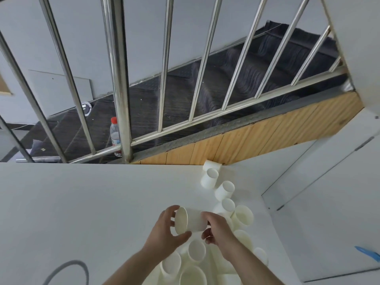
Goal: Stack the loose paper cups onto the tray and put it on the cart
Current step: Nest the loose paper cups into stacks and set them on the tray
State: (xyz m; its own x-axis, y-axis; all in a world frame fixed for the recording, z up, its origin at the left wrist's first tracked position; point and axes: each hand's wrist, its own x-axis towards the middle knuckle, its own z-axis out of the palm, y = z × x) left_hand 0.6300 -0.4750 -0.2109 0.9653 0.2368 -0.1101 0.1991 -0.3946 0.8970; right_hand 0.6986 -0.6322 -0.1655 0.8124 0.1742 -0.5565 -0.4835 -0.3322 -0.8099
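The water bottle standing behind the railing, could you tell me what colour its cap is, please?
The bottle has a red cap, seen in the head view.

White paper cups on white table — red-capped bottle, silver railing.

Loose cups lie scattered on the worktop at lower right; a railing stands behind, a bottle beyond it.

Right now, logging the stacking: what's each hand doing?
Left hand: holding the rim of a paper cup.
Right hand: holding the same cup's base.
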